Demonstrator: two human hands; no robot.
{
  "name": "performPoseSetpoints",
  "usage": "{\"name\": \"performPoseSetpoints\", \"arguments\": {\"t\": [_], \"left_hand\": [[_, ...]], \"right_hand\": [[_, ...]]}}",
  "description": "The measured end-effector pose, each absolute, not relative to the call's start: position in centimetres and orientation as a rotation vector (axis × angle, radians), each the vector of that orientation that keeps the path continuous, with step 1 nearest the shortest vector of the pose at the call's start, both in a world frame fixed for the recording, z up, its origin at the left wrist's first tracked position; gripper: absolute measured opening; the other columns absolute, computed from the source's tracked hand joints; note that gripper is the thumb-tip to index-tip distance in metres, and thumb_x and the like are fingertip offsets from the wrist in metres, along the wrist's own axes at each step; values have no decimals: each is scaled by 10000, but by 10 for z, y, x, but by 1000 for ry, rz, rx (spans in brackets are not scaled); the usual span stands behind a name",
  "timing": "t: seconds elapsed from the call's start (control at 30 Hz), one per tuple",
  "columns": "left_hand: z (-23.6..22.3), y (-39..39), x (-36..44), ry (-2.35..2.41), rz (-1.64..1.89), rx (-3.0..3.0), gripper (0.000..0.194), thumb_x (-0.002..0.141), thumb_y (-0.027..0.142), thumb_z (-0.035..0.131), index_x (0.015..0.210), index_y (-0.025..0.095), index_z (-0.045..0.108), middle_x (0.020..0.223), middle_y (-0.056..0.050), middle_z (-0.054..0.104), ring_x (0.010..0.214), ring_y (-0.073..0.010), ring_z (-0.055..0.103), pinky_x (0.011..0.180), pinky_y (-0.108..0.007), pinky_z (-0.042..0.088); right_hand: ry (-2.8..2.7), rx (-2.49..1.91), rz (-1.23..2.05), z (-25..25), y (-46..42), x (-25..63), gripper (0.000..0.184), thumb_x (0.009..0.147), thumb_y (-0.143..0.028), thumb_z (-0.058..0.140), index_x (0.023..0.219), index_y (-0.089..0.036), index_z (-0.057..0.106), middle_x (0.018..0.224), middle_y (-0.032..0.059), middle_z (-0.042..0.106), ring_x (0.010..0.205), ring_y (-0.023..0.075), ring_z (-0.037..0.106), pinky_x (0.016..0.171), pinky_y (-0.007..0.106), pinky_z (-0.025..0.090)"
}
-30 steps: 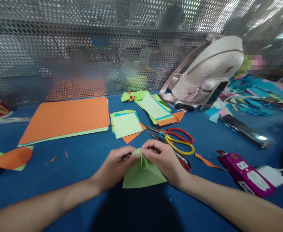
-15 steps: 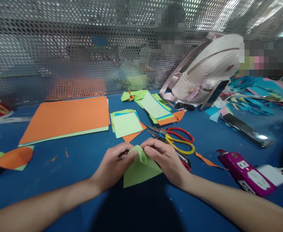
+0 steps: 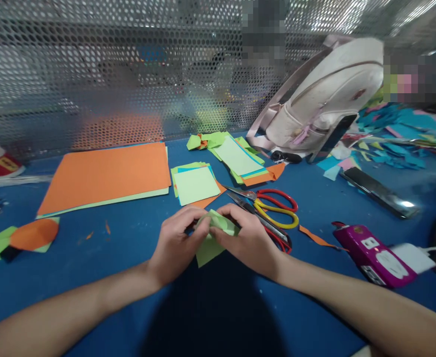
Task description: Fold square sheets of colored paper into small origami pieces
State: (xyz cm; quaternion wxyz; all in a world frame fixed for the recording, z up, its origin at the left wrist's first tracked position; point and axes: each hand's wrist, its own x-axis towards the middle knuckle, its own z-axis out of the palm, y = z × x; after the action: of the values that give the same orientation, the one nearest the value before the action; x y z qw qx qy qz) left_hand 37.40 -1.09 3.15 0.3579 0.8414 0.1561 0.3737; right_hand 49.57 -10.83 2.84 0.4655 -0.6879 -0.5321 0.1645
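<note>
A light green sheet of paper [image 3: 209, 251] is pinched between my two hands, its upper part bent over and one corner hanging down toward me. My left hand [image 3: 178, 243] grips its left side with thumb and fingers closed. On the other side my right hand [image 3: 250, 238] holds the paper with its thumb pressed near the fold. Just beyond lies a stack of small square papers [image 3: 197, 185], pale green on top. Scissors with red and yellow handles [image 3: 277, 210] rest right of the stack, and a second red-handled tool [image 3: 282, 241] lies partly hidden behind my right hand.
Large orange paper [image 3: 109, 176] lies at left, near paper cutouts [image 3: 35, 235]. A pale backpack [image 3: 325, 94] leans against the perforated metal panel [image 3: 102, 74]. At right are a purple power bank-like device [image 3: 377, 255], a dark phone-like object [image 3: 379, 192] and blue paper scraps [image 3: 396, 153].
The green paper has been bent further, with less of it hanging below my hands. My right thumb has moved down and left, and my hands sit closer together.
</note>
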Motion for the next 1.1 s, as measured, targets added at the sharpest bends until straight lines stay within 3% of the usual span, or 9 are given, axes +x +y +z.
{"name": "performPoseSetpoints", "arguments": {"t": [0.43, 0.9, 1.1], "left_hand": [[25, -5, 375, 355, 983, 2192, 114, 831, 110, 539, 771, 157, 623, 720, -17, 639, 651, -97, 574, 596, -200, 467], [25, -7, 374, 573, 574, 2008, 23, 746, 158, 558, 739, 172, 576, 648, 11, 587, 583, -100, 507, 521, -200, 407], [24, -6, 374, 625, 576, 2011, 47, 745, 182, 536, 698, 177, 540, 611, 24, 546, 551, -96, 473, 494, -199, 377]], "right_hand": [[-1366, -1662, 257, 18, -102, 502, 76, 806, -166, 530, 738, -169, 563, 687, 1, 563, 632, 110, 515, 606, 229, 405], [-1644, -1643, 139, 22, -108, 508, 134, 824, -109, 525, 716, -158, 587, 696, 30, 629, 667, 138, 548, 651, 281, 385], [-1577, -1645, 187, 26, -110, 507, 41, 808, -145, 557, 788, -168, 584, 761, 41, 646, 719, 153, 570, 678, 282, 405]]}}
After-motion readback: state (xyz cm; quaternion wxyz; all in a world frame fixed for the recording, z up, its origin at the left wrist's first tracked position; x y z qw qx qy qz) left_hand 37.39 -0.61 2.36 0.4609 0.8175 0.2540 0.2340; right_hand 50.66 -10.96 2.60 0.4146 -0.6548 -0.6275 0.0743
